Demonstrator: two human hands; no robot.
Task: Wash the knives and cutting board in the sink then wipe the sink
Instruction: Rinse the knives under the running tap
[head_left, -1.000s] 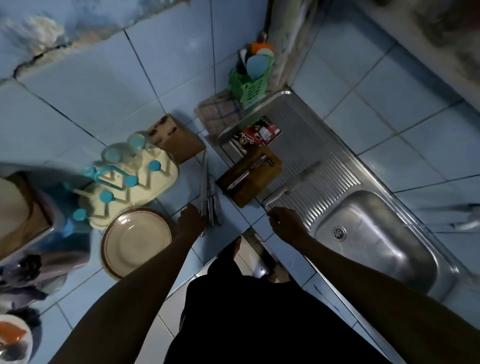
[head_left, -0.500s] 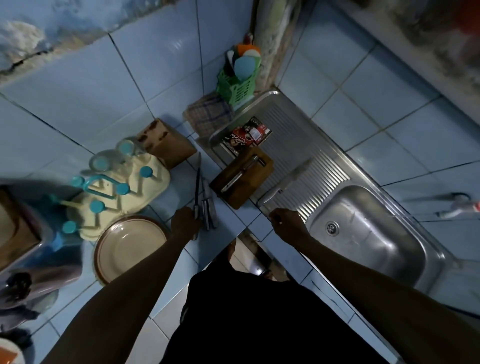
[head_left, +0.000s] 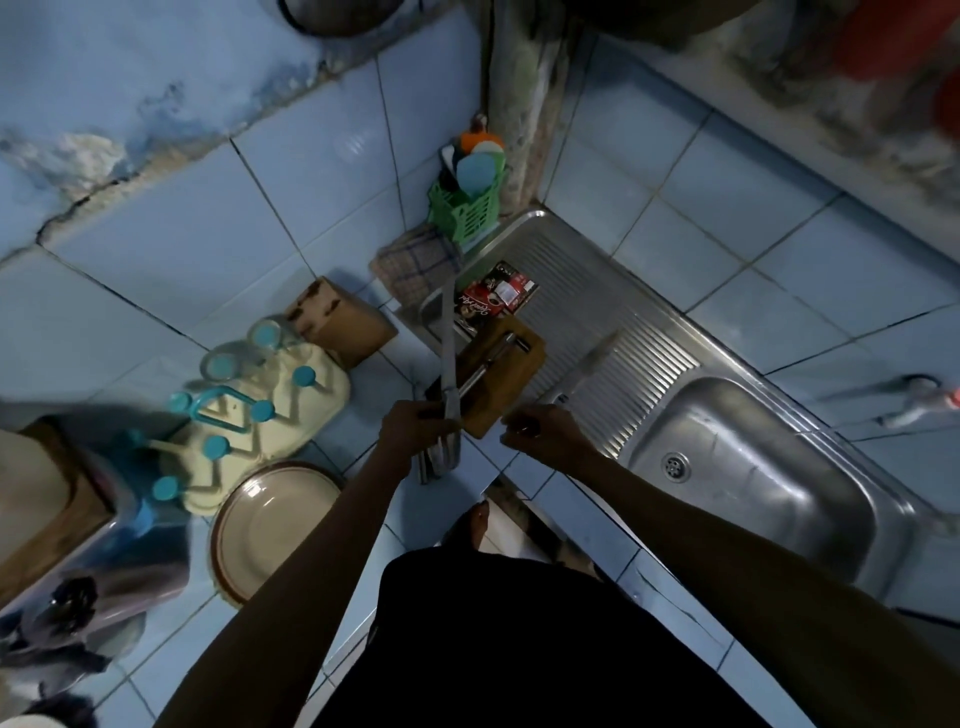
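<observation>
At lower left of centre a round beige plate with a brown rim (head_left: 270, 530) lies empty on the blue tiled counter (head_left: 332, 618). Just right, at frame centre, the left hand (head_left: 415, 428) is closed around the handles of several long steel knives (head_left: 445, 358), blades pointing to the upper frame. Beside them a brown wooden cutting board (head_left: 506, 379) carries a steel utensil. Above it a red sachet (head_left: 493, 299) bears unreadable script. The right hand (head_left: 540, 431) grips a pale-handled knife (head_left: 592, 364) over the steel sink's (head_left: 769, 467) ribbed drainer. At upper centre a green plastic basket (head_left: 467, 208) holds coloured utensils.
</observation>
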